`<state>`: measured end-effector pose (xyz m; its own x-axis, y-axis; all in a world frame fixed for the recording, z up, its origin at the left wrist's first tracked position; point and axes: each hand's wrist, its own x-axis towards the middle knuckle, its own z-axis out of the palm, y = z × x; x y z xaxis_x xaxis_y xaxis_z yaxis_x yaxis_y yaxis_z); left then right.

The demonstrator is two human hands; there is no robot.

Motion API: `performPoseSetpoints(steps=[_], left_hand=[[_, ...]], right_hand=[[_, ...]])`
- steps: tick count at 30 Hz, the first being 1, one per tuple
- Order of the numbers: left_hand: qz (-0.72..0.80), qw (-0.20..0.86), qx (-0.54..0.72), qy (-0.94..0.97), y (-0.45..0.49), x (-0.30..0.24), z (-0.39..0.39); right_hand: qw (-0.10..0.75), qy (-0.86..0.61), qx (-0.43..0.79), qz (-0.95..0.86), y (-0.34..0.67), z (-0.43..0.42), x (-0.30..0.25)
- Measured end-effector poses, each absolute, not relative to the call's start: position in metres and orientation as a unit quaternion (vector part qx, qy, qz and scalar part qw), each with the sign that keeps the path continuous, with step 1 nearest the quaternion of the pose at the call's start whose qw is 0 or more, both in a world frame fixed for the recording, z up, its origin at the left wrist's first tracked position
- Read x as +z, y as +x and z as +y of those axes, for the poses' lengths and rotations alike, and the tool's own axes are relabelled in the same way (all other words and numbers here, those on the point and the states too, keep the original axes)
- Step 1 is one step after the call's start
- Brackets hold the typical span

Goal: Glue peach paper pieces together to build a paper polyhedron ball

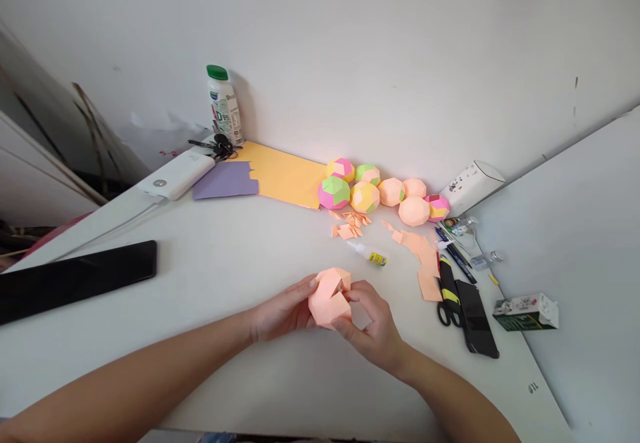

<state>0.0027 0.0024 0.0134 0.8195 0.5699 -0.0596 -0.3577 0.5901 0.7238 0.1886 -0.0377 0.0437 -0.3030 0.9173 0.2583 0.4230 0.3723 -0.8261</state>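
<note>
Working over a broad white worktop (285, 390), the person's left hand (285, 311) and right hand (374, 326) share one peach, many-faceted paper ball (325, 306), low and near the centre of the view. The left grip is closed around its nine o'clock side; the right grip pinches its three o'clock edge, thumb lower and fingertips at a gap in the shell. The step in hand looks to be working that open edge; the next move seems to call for a steady left hold and a light right touch, as paper may crease.

From the held ball, with twelve toward the wall, roughly largest first: one long black slab (85, 280) at nine; one yellow paper sheet (287, 173) at eleven; one white power bank (177, 173) at ten; one purple notched paper sheet (225, 182) between ten and eleven; one white green-capped bottle (227, 106) at eleven; one black phone (479, 323) at three; one peach paper offcut (429, 282) at two; eight faceted paper balls at one, three mostly peach (414, 211) and five multicoloured (334, 192); one black-handled pair of scissors (443, 313) at three; one yellow-labelled glue bottle (376, 258) at one; small folded peach pieces (346, 231) between twelve and one, overlapping too much to count.
</note>
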Motion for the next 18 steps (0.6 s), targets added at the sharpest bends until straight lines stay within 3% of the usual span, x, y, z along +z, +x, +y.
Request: performPoseSetpoints(steps=[5, 11, 13, 18], left_hand=[[0.267, 0.769, 0.268, 0.515, -0.004, 0.004, 0.000], [0.383, 0.422, 0.347, 0.745, -0.013, -0.019, 0.002], [0.374, 0.394, 0.345, 0.766, -0.011, -0.024, 0.002], [0.322, 0.460, 0.329, 0.759, -0.004, -0.029, 0.000]], right_hand=[[0.347, -0.490, 0.430, -0.674, 0.190, -0.035, 0.049], [0.371, -0.492, 0.557, -0.556, 0.194, -0.026, 0.029], [0.366, -0.487, 0.599, -0.520, 0.194, -0.022, 0.022], [0.311, -0.459, 0.632, -0.541, 0.198, -0.017, 0.030]])
